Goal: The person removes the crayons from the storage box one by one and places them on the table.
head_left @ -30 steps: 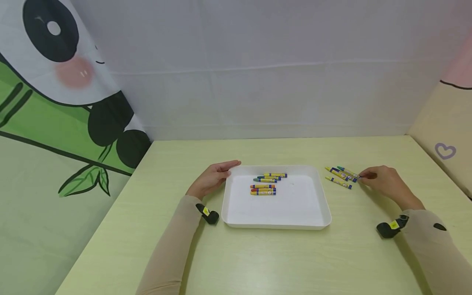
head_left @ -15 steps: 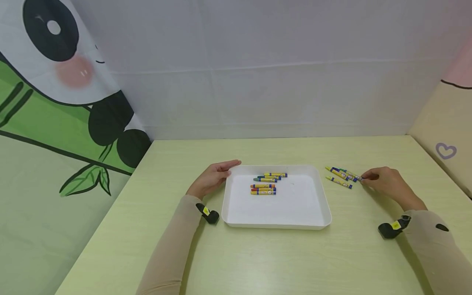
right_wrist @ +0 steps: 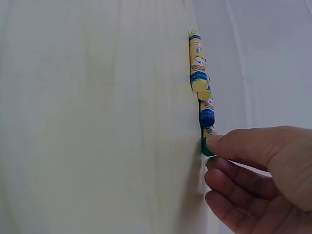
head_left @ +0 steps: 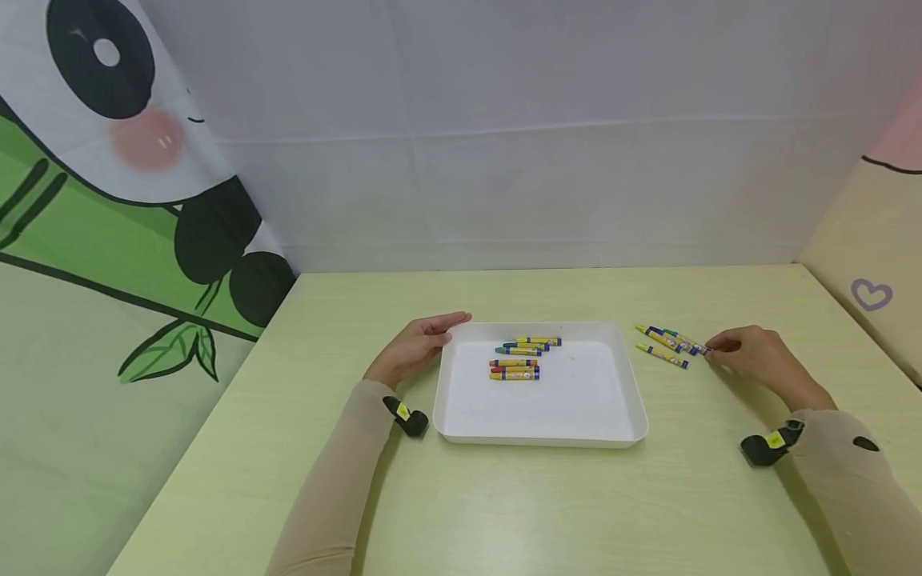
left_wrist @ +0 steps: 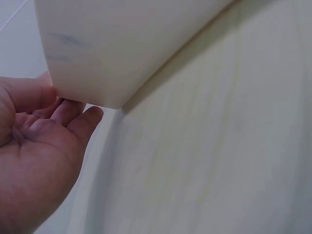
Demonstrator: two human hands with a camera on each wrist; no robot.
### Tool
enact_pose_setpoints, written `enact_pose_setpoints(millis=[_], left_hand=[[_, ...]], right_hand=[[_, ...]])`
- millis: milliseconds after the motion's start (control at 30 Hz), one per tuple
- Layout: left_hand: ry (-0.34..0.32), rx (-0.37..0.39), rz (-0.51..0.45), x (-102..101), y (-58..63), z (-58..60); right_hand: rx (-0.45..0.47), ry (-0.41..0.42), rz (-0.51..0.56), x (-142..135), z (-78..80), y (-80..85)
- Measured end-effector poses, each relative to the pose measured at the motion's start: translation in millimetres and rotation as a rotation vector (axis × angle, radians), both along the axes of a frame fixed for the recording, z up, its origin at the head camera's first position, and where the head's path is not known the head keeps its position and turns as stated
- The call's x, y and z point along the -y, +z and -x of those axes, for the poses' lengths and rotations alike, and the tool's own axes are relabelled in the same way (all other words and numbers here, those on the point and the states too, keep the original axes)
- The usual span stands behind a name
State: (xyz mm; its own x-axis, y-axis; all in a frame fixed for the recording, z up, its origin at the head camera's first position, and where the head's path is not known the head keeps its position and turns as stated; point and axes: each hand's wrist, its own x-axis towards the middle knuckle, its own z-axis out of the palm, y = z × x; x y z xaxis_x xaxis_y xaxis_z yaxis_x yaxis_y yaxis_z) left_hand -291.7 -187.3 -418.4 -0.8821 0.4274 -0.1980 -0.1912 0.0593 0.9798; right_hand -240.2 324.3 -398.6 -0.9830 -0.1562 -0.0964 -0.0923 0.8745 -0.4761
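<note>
My left hand (head_left: 410,348) grips the far left corner of a white tray (head_left: 576,408), its thumb at the rim in the left wrist view. In the tray lie two small groups of crayons: a yellow and two greenish ones (head_left: 519,351) farther back, an orange, a red and a yellow one (head_left: 515,375) nearer. Right of the tray, my right hand (head_left: 763,364) pinches the blunt end of a green crayon (right_wrist: 206,147) between thumb and forefinger. Beside that crayon are a blue crayon (right_wrist: 207,117) and a yellow crayon (right_wrist: 198,58), close together on the table.
Another yellow crayon (head_left: 663,356) lies slightly nearer, between the tray and the right hand. The pale wooden table (head_left: 547,512) ends at a white cloth backdrop (head_left: 519,192). Printed cloth panels stand at the left and right sides.
My right hand has shifted slightly to the right, and the green crayon has slid a little that way with it. The left hand and tray stay in place.
</note>
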Motion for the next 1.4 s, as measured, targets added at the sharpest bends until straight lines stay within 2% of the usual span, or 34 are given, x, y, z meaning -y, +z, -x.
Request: enact_pose_setpoints(millis=[500,867,1400], left_hand=[[0.005,-0.006,0.004,-2,-0.5,4.2],[0.008,-0.012,0.005,-5,-1.6,7.0],[0.030,-0.020,0.018,-9,-0.8,10.4]], right_hand=[[-0.029,0.030,0.015,1,10.0,6.6],[-0.084,0.100,0.025,17,18.7,23.9],[-0.056,0.168,0.053,47,31.7,48.7]])
